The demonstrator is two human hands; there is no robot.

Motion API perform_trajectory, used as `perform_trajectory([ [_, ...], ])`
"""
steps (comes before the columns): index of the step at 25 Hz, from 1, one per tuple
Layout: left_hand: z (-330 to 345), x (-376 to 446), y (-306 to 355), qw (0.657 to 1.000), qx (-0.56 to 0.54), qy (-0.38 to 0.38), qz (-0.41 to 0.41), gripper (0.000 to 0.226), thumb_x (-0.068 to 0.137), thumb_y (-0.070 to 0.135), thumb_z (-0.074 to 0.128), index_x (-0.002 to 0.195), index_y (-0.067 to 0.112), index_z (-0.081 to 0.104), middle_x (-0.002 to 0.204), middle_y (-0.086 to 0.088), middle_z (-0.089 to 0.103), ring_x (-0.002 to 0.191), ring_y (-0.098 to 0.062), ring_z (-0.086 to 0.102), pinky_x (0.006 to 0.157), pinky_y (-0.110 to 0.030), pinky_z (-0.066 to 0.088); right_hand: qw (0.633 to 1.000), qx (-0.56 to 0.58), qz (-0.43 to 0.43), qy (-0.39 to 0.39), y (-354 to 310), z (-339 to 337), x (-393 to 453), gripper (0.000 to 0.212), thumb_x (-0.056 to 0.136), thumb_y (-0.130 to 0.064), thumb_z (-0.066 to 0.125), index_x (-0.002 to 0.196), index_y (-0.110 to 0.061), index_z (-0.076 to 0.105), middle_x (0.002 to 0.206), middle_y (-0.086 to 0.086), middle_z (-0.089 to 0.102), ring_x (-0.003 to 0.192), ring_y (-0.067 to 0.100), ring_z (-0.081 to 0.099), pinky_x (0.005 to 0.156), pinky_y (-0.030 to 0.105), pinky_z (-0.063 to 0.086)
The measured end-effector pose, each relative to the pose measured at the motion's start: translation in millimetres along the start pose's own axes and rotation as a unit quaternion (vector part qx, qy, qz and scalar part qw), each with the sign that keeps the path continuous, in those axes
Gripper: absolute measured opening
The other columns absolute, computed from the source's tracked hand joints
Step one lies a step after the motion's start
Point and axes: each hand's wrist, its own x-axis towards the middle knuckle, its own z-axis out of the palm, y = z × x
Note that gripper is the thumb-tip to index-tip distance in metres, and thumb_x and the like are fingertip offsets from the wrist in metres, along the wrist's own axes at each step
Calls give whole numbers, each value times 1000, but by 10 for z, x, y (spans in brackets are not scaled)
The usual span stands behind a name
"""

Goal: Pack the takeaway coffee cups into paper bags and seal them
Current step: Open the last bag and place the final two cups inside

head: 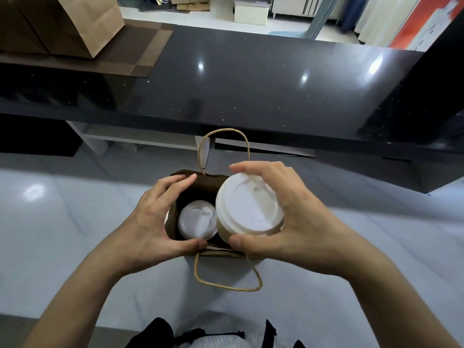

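A black speckled counter (251, 81) carries two large brown paper bags (62, 23) at its far left corner. On the pale floor (62, 209) stands one small handled paper bag (200, 183), one lidded coffee cup (197, 219) inside. The left hand (155, 217) grips its rim; the right hand (288, 212) grips a second lidded cup (247, 207) over the opening.

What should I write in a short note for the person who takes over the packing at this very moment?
Left hand: grips the rim of the small open brown paper bag with twine handles, holding its mouth open.
Right hand: holds a brown paper cup with white plastic lid over the right side of the bag, partly in.
Done: one white-lidded cup stands inside, on the left.
Left: lower the second cup fully, then close and seal the bag.
Large brown paper bags stand on the dark counter.
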Motion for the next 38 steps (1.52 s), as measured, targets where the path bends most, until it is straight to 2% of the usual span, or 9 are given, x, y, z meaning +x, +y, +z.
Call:
perform_trajectory([
  [8,-3,-10,8,1000,-4,-2,-4,113,56,73,79,152,53,23,152,31,23,140,7,25,111,-21,27,988,-149,10,-25,90,280,183,83,76,-47,75,145,-42,30,136,-19,37,123,5,35,100,20,38],
  [11,-3,-11,13,1000,0,-2,-5,113,59,66,84,153,53,23,152,30,23,140,4,27,112,-23,29,974,-225,25,-26,145,314,215,77,76,-44,72,141,-34,32,135,-14,42,122,11,41,94,23,41],
  [16,0,-29,21,1000,6,-1,-1,112,60,62,86,153,53,23,152,31,23,141,3,27,112,-23,28,936,-346,36,-52,289,364,329,75,77,-45,77,139,-33,37,126,-5,47,114,20,49,84,30,41],
  [20,-5,-30,27,1000,7,-2,-2,113,60,62,86,153,54,23,153,31,23,141,1,27,112,-24,28,897,-436,50,-54,393,527,441,77,79,-35,80,143,-31,37,122,3,48,109,25,51,83,33,36],
  [23,5,-36,27,1000,6,-1,-1,113,61,60,88,153,52,24,153,31,23,142,2,27,112,-22,27,871,-482,60,-78,432,617,461,76,83,-34,75,146,-25,33,123,6,52,111,28,54,97,40,35],
  [26,7,-31,29,1000,6,-1,-1,113,60,60,87,153,52,24,153,30,23,142,2,26,112,-21,26,859,-503,52,-84,435,648,472,80,83,-37,75,148,-23,31,122,6,54,110,28,56,102,44,32],
  [32,4,-45,9,1000,-1,-2,-2,113,59,67,84,153,53,23,154,30,22,142,1,26,112,-24,28,869,-486,41,-84,435,645,488,73,81,-36,77,139,-24,35,110,2,58,94,25,62,80,38,26],
  [36,13,-53,3,1000,0,-2,2,112,61,63,86,153,54,22,154,31,21,143,1,26,112,-23,27,865,-492,57,-81,471,649,494,66,80,-39,75,133,-23,38,99,0,57,80,25,58,76,36,24],
  [38,17,-57,3,1000,3,-4,3,112,62,62,86,153,54,22,153,32,20,142,3,25,111,-20,26,857,-503,59,-94,470,665,487,64,82,-39,73,134,-23,39,103,1,59,87,26,59,79,38,26],
])
